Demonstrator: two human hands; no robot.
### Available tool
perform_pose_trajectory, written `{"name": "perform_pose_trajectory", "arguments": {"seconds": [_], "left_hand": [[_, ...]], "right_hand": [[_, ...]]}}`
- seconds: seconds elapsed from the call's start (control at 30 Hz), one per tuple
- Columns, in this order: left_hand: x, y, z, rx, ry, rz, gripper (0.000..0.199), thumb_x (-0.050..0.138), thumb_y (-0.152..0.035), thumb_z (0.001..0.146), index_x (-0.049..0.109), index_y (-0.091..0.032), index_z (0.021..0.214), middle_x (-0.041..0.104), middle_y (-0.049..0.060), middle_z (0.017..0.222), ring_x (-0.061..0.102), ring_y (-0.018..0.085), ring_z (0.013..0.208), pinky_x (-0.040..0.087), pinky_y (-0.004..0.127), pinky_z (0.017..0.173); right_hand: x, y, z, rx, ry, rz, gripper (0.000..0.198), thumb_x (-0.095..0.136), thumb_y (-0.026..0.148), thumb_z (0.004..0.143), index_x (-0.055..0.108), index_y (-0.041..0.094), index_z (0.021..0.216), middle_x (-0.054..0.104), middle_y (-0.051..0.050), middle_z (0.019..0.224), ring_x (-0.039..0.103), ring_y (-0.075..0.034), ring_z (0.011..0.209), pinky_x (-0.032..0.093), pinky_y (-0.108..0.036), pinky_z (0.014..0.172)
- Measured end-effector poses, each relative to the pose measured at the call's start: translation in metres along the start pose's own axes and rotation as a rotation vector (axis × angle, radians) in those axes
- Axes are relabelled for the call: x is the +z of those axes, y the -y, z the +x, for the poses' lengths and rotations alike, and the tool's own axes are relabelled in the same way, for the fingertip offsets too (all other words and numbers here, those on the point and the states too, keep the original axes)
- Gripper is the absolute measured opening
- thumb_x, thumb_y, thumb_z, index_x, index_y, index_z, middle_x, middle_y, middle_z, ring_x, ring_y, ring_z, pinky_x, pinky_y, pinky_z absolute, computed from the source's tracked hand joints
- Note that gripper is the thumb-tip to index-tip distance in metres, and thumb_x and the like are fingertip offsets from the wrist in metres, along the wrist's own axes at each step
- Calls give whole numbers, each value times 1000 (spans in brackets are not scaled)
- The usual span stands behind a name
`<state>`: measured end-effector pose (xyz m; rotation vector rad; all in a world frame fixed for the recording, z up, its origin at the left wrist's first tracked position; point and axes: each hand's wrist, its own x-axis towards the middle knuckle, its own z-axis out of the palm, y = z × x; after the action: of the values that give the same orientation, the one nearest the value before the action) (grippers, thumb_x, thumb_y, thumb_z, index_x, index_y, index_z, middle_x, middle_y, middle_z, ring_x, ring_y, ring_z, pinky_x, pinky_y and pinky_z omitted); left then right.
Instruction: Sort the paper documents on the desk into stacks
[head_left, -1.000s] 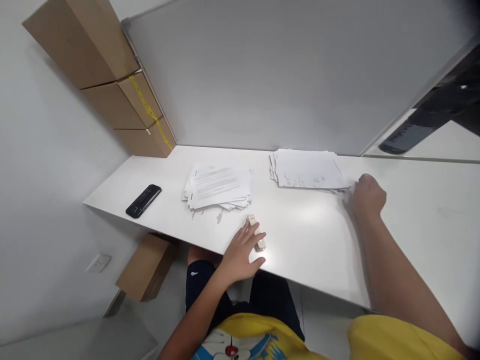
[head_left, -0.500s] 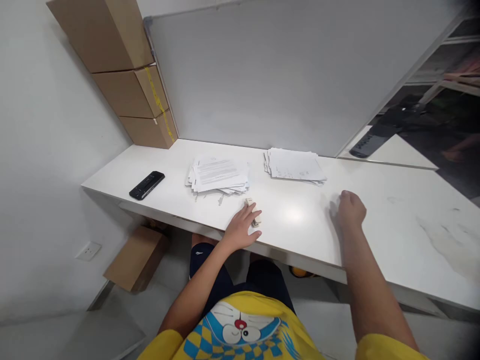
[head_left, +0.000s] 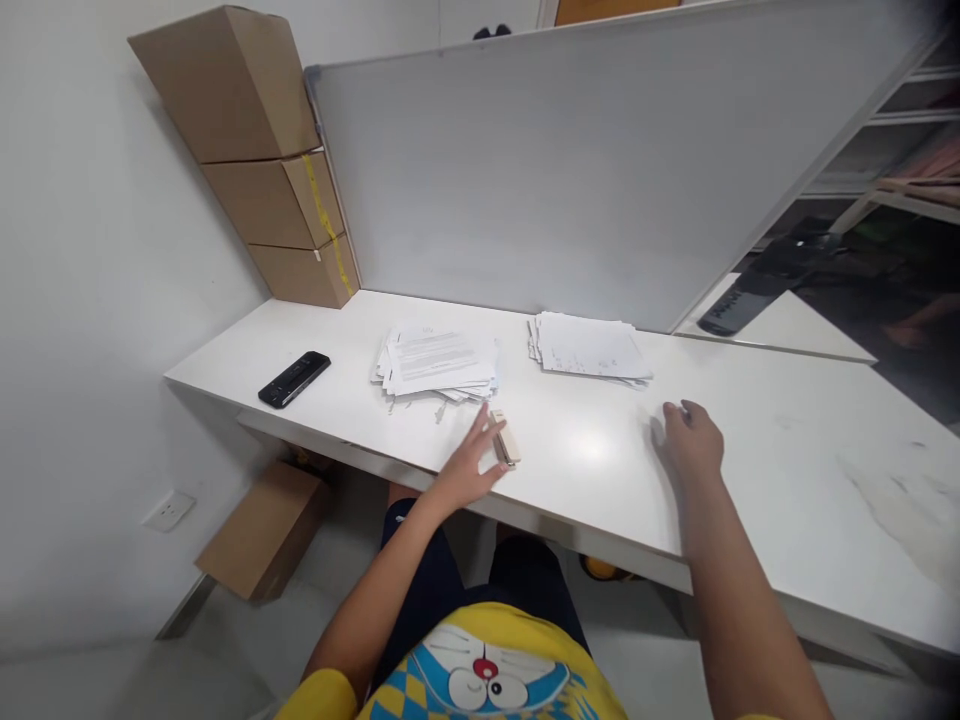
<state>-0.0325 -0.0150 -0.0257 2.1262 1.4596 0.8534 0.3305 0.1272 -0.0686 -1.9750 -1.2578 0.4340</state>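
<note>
Left hand (head_left: 463, 478) was spread against the cream stapler (head_left: 508, 441), which lay on the desk (head_left: 585, 510) near the left paper stack (head_left: 439, 362), right hand (head_left: 696, 440) was curled near the right paper stack (head_left: 592, 343), whether it gripped anything could not be determined.

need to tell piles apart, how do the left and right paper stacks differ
The left stack shows dense printed lines on top; the right stack shows a mostly blank sheet with faint marks. The left stack's sheets fan out unevenly, while the right stack is tidier. Both lie on the desk.
</note>
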Motion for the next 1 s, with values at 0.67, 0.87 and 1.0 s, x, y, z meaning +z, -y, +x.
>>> {"name": "perform_pose_trajectory", "arguments": {"seconds": [0.67, 0.87, 1.0], "left_hand": [[-58, 115, 33, -28, -441, 591, 33, 40, -27, 100, 71, -17, 102, 76, 11, 108, 68, 28, 110, 51, 45, 94], [-58, 122, 34, 32, -347, 591, 32, 51, -15, 90, 68, -21, 116, 68, 9, 128, 56, 30, 129, 45, 50, 105], [-59, 125, 31, 45, -341, 579, 43, 48, -7, 87, 65, -22, 123, 69, 7, 127, 60, 29, 126, 49, 50, 102]], "right_hand": [[17, -26, 38, -78, -62, -94, 53, 49, 44, 82, 68, 13, 120, 68, -20, 118, 56, -37, 116, 39, -54, 102], [18, -32, 37, -102, -68, 18, 49, 47, 45, 82, 70, 15, 113, 69, -19, 111, 60, -33, 108, 43, -48, 99], [11, -22, 25, -165, -144, 51, 45, 45, 40, 83, 68, 14, 111, 68, -19, 110, 61, -34, 106, 45, -51, 95]]}}
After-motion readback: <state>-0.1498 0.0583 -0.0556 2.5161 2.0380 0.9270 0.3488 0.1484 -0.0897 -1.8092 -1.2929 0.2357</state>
